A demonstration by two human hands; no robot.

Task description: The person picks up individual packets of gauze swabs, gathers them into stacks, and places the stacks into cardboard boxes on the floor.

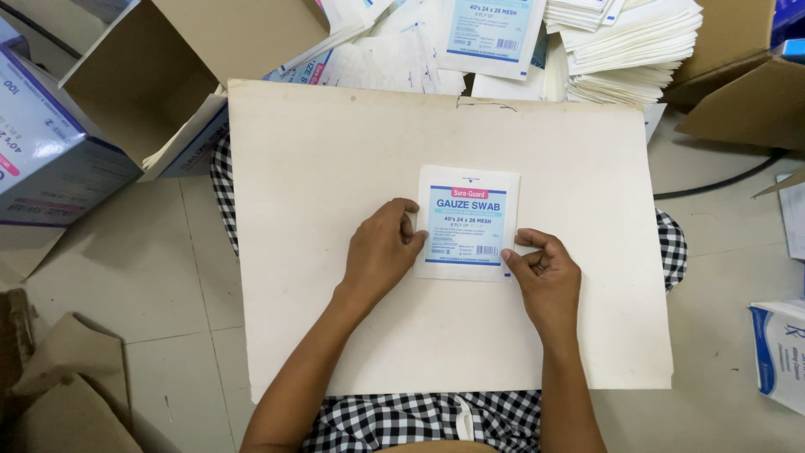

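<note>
I logged the scene from largest item down. One pale tiled floor (151,277) lay under everything. One large cream board (335,335) rested flat across the lap of the person, whose black-and-white checked garment (394,424) showed at the board's near edge and at both sides. I counted two brown cardboard cartons: one open carton (159,75) at upper left, one carton (742,92) at upper right. I counted two white-and-blue printed boxes: one box (42,143) at far left, one box (780,352) at the right edge. One tall stack of white sheets (629,50) sat beyond the board's far edge, beside a loose heap of flat packets (402,50); I could not count those. One dark cable (721,180) ran over the floor at right.

One flat white gauze packet (468,222) with a blue label lay near the middle of the board. The left hand (381,252) was curled, fingertips pressed on the packet's left edge. The right hand (545,268) was curled, fingertips pinched together at the packet's lower right corner.
</note>
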